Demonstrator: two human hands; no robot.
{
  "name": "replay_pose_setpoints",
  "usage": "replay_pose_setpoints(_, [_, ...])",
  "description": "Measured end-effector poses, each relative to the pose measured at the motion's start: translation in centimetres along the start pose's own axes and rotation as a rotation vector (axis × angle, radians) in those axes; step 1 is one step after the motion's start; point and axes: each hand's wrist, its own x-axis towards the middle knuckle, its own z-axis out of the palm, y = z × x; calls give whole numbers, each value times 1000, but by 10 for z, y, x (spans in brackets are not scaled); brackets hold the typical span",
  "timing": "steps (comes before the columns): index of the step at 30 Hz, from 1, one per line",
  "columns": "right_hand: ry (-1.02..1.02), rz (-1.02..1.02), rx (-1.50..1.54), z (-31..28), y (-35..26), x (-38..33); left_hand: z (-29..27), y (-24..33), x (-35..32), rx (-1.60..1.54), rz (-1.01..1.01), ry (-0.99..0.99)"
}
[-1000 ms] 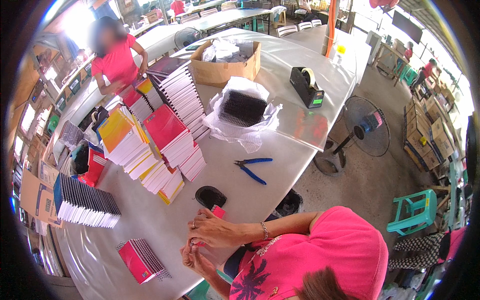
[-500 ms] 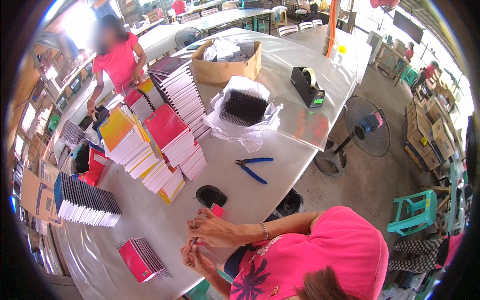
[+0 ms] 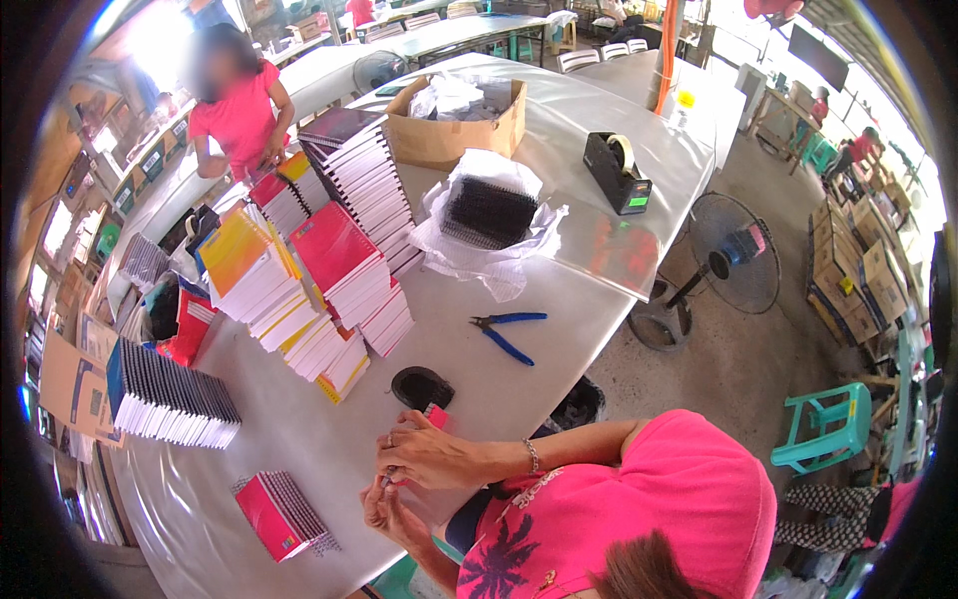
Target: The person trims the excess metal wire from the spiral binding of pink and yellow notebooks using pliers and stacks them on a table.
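My right hand, with a ring and a bracelet, and my left hand just below it are held close together over the near edge of the white table. Their fingers pinch a small object between them; it is too small to make out. A small pink-red piece shows just above my right hand. A black round item lies on the table just beyond the hands. A small pile of red spiral notebooks lies to the left of my hands.
Blue-handled pliers lie to the upper right. Stacks of red and yellow notebooks, a row of bound books, black spiral coils on plastic, a cardboard box and a tape dispenser crowd the table. A person in pink works at the far left. A fan stands on the floor.
My hands stay close together in the same spot, with only slight finger movement. The person at the far end has shifted a little.
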Motion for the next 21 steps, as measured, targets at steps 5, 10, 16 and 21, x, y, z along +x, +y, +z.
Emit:
replay_pose_setpoints(5, [21,-14,-31,6,-1,-2,4,6,1,6,-8,-24])
replay_pose_setpoints(10, [12,-13,-72,5,-2,-3,-2,-1,2,11,16,-16])
replay_pose_setpoints(16, [-41,6,-144,5,0,-5,4,2,1,139,50,5])
replay_pose_setpoints(21, [26,46,14,3,-2,-6,12,4,-3,244,44,80])
